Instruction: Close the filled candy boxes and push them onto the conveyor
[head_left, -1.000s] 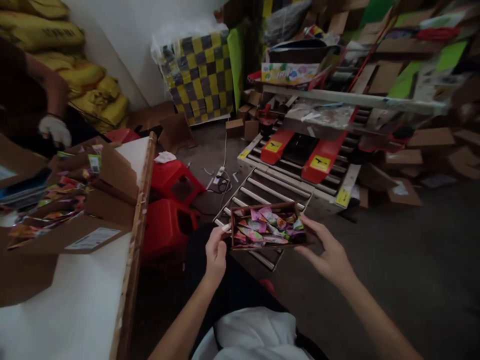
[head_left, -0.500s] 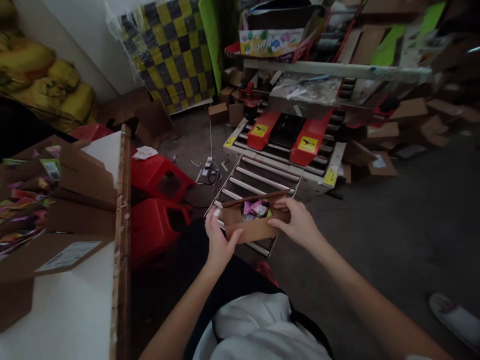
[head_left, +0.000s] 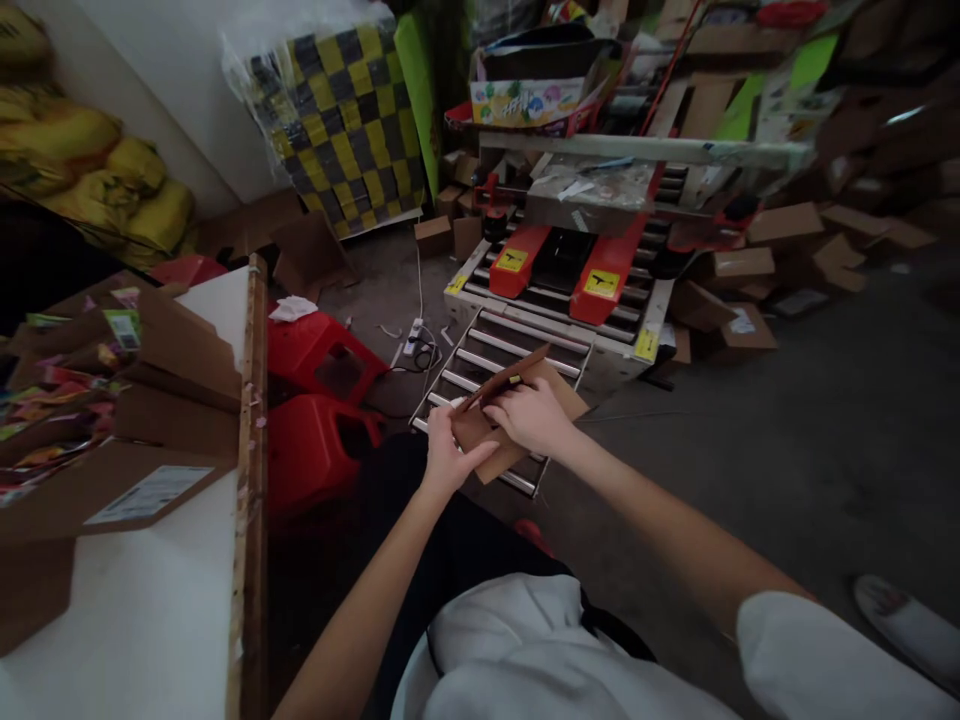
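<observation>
A small open cardboard box (head_left: 561,390) is held over the roller conveyor, tilted with its right end higher. My left hand (head_left: 448,455) grips its left end, thumb along the near side and fingers at the far corner. My right hand (head_left: 531,415) reaches into the box, its fingers together and curled down, covering nearly everything inside. What those fingers hold, if anything, is hidden. A bit of yellow shows by the raised far flap (head_left: 504,378).
Below lies a roller conveyor (head_left: 491,355), leading to a machine with red belts (head_left: 520,260). At left, a white table (head_left: 165,590) bears a large carton (head_left: 180,365) of colourful packets. Red stools (head_left: 322,440) stand beside it; loose cartons (head_left: 739,330) lie at right.
My right hand has moved from the box's right end into the box, over the pink-wrapped candies. The box has turned, its right end rising; my left hand keeps its grip.
</observation>
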